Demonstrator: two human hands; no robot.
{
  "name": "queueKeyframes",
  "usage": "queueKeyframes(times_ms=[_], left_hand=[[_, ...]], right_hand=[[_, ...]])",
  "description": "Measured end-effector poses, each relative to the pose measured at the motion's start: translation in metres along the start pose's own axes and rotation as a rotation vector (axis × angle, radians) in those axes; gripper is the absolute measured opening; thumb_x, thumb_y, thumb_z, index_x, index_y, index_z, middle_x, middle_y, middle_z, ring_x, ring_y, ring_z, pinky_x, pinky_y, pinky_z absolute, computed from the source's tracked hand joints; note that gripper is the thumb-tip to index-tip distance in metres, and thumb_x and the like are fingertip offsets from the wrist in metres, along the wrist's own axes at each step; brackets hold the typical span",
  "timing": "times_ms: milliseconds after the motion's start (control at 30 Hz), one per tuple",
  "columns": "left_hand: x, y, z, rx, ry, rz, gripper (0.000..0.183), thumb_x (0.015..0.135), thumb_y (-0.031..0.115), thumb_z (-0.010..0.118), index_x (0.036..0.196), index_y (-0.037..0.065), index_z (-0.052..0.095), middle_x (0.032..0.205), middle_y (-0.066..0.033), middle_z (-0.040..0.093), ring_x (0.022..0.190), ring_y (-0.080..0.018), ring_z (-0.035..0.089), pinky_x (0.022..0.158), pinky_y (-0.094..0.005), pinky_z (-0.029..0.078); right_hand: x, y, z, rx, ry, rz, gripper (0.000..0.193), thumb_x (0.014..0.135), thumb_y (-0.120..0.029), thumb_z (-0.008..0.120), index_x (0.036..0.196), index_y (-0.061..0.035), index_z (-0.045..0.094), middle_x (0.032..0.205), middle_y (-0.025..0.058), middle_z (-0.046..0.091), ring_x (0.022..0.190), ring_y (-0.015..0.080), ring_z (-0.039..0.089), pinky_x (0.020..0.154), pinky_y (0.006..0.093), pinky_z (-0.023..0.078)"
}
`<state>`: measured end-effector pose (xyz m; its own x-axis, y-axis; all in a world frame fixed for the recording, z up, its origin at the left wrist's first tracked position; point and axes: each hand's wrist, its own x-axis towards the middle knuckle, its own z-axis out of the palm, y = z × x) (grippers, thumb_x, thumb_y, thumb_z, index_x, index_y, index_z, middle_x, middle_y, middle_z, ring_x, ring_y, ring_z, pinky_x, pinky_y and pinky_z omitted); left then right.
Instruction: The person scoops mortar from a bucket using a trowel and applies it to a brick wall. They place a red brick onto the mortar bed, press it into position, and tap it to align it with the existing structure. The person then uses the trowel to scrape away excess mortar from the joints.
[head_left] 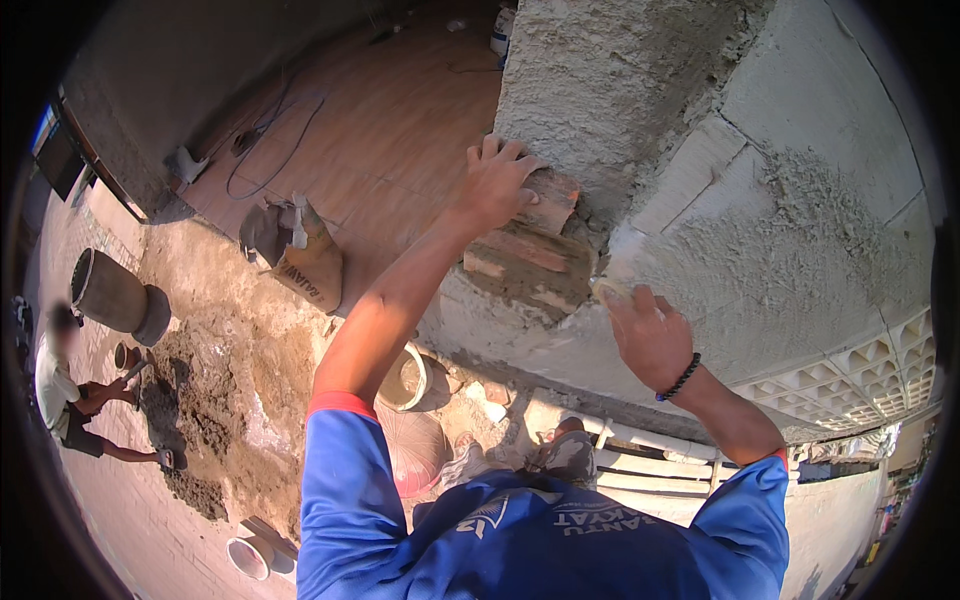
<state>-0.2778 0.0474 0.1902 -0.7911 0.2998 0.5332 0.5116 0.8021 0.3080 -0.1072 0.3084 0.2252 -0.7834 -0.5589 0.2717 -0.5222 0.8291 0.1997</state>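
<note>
My left hand (497, 185) is closed on a reddish brick (550, 203) at the corner of the wall, its fingers curled over the far edge and its thumb on the near side. Below that brick lies another mortar-smeared brick course (535, 262). To the right, my right hand (650, 340) is closed around a pale yellowish handle (610, 290), beside the lower bricks. What the handle belongs to is hidden or too small to tell. A rough grey plastered pillar (590, 90) rises just beyond the bricks.
A torn paper sack (310, 265) stands left of my left arm. Wet mortar (205, 390) is heaped on the ground, where another person (70, 390) works with a tool. Buckets (108, 290) stand around. A rounded pinkish sack (412, 455) and white pipes (650, 465) lie near my feet.
</note>
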Motion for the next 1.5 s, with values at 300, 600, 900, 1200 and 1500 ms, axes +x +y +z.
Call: queueKeyframes(times_ms=[300, 600, 900, 1200, 1500], left_hand=[[0.001, -0.002, 0.005, 0.027, 0.048, 0.051, 0.051, 0.078, 0.023, 0.079, 0.126, 0.016, 0.066, 0.127, -0.0076, 0.056, 0.126, -0.0320, 0.042, 0.102, -0.0504, 0.034], [0.001, 0.001, 0.002, 0.014, 0.000, 0.004, 0.052, 0.079, 0.022, 0.080, 0.128, 0.017, 0.066, 0.130, -0.0065, 0.056, 0.129, -0.0310, 0.040, 0.106, -0.0493, 0.031], [-0.001, 0.000, 0.004, 0.030, 0.081, 0.068, 0.050, 0.076, 0.024, 0.081, 0.123, 0.016, 0.067, 0.126, -0.0075, 0.057, 0.123, -0.0321, 0.044, 0.101, -0.0503, 0.034], [0.003, -0.001, -0.001, 0.071, 0.044, 0.084, 0.051, 0.074, 0.026, 0.082, 0.122, 0.016, 0.068, 0.120, -0.0072, 0.059, 0.119, -0.0317, 0.046, 0.099, -0.0500, 0.036], [0.004, 0.002, -0.006, 0.079, 0.034, 0.109, 0.049, 0.073, 0.026, 0.083, 0.119, 0.017, 0.067, 0.117, -0.0066, 0.060, 0.116, -0.0313, 0.048, 0.097, -0.0489, 0.038]], right_hand=[[-0.019, 0.004, 0.035, -0.037, 0.079, -0.009, 0.053, 0.084, -0.007, 0.062, 0.135, -0.0171, 0.057, 0.090, 0.0142, 0.054, 0.076, 0.0313, 0.062, 0.059, 0.0428, 0.056], [-0.028, 0.006, 0.050, 0.010, 0.132, 0.010, 0.054, 0.082, -0.010, 0.067, 0.135, -0.0159, 0.058, 0.090, 0.0126, 0.054, 0.082, 0.0289, 0.062, 0.062, 0.0375, 0.056], [-0.043, 0.018, 0.062, 0.115, 0.258, -0.030, 0.057, 0.081, -0.008, 0.070, 0.136, -0.0150, 0.059, 0.093, 0.0130, 0.055, 0.081, 0.0299, 0.061, 0.072, 0.0388, 0.055], [-0.044, -0.016, 0.083, 0.439, 0.020, 0.130, 0.052, 0.087, -0.014, 0.066, 0.138, -0.0185, 0.057, 0.096, 0.0155, 0.061, 0.084, 0.0353, 0.065, 0.069, 0.0465, 0.055], [-0.022, -0.014, 0.080, 0.515, 0.046, 0.298, 0.045, 0.090, -0.019, 0.066, 0.134, -0.0159, 0.059, 0.096, 0.0146, 0.064, 0.084, 0.0364, 0.066, 0.073, 0.0481, 0.053]])
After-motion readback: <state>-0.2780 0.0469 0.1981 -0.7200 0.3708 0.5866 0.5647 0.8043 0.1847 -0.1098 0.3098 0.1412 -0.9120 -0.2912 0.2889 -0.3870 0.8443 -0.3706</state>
